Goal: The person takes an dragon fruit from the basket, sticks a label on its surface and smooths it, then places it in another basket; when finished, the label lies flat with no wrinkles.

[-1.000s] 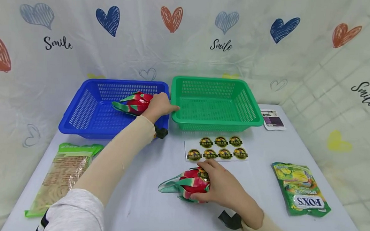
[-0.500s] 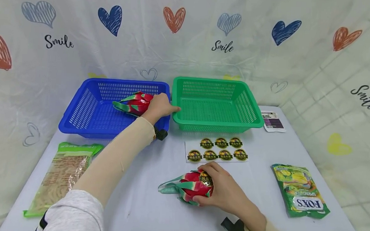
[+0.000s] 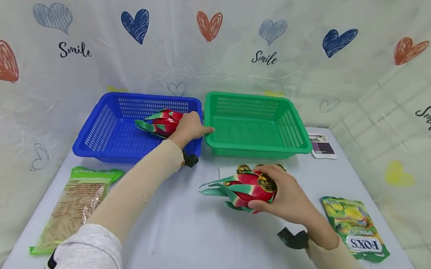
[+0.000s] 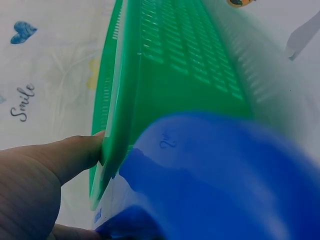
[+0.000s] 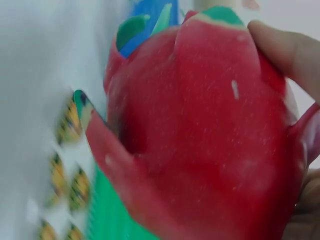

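In the head view, my right hand (image 3: 290, 195) grips a red dragon fruit (image 3: 249, 190) with green-tipped scales, above the table. A round black-and-gold sticker (image 3: 267, 182) is on its side. The fruit fills most of the right wrist view. A second dragon fruit (image 3: 163, 122) lies inside the blue basket (image 3: 105, 145). Beside that fruit, my left hand (image 3: 190, 129) rests at the basket's right rim. Its thumb (image 4: 75, 150) stretches out to the rim of the green basket (image 4: 130, 90). The other left fingers are mostly hidden; whether they touch the fruit is unclear.
A sticker sheet (image 3: 219, 174) lies before the green basket, partly behind the held fruit. At the left lies a clear pack with green ends (image 3: 78, 208). A green FOX'S bag (image 3: 357, 227) lies at the right, with a small white-and-purple packet (image 3: 322, 147) farther back.
My right hand has lifted the dragon fruit and moved it away from me and slightly right, over the sticker sheet's edge. My left hand has stayed at the basket; the view has shifted slightly.
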A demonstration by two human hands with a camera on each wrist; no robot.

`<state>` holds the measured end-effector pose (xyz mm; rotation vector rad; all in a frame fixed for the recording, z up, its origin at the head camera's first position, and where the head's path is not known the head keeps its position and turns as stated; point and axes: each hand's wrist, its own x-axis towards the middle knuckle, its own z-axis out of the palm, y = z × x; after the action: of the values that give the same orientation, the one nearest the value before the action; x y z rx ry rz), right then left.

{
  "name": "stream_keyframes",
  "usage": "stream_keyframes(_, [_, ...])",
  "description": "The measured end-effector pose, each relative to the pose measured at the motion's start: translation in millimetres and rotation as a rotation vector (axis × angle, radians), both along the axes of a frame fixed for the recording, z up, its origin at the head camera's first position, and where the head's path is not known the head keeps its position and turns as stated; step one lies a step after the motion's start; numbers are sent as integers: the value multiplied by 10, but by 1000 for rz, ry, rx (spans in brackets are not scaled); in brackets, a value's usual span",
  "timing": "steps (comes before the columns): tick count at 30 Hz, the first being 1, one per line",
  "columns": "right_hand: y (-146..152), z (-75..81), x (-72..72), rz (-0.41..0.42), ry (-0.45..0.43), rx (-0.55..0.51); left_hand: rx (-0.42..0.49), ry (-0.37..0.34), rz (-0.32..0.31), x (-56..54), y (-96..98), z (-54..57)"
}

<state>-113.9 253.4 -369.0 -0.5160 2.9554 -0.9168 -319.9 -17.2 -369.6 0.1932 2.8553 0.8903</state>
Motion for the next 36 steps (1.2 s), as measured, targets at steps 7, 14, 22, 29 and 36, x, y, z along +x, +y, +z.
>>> stream_keyframes(7, [307, 327, -516, 20, 74, -33, 4, 15, -6, -28, -29, -25])
stream_keyframes(14, [400, 570, -1220, -41, 5, -19, 15, 22, 15, -22, -16, -29])
stream_keyframes(22, [370, 344, -2019, -29, -86, 48, 15, 20, 23, 16, 8, -92])
stream_keyframes(29, [266, 117, -2441, -20, -193, 86, 9, -2, 28, -6, 13, -138])
stream_keyframes(36, [206, 73, -2713, -3, -231, 147, 11, 2, 30, -43, -18, -115])
